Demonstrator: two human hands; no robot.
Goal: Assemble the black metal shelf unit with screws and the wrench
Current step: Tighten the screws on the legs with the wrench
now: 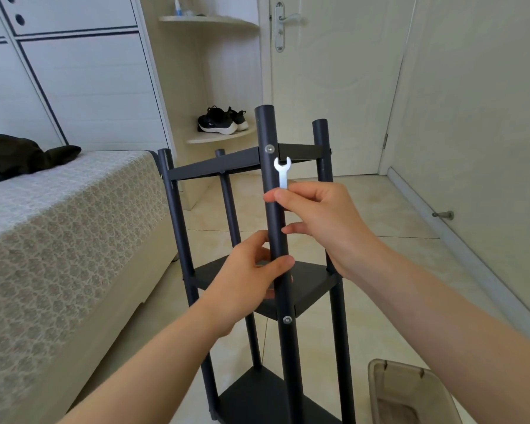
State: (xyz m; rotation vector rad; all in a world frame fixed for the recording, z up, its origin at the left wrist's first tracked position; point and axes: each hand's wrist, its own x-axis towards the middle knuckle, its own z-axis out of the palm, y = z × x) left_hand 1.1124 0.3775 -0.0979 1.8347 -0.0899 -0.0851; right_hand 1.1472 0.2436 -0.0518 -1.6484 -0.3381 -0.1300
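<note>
The black shelf unit (306, 286) stands upright at the centre of the frame with three tiers seated, so the work looks to be at the tightening stage. The left hand (251, 276) grips the front post (268, 130) just above the middle tier, while the right hand (325, 218) pinches the small wrench (282, 171) in its fingers (291, 197), open jaw upward, just below the top screw (269, 149). Next, the wrench likely has to rise and seat squarely on that screw head while the post is held steady.
</note>
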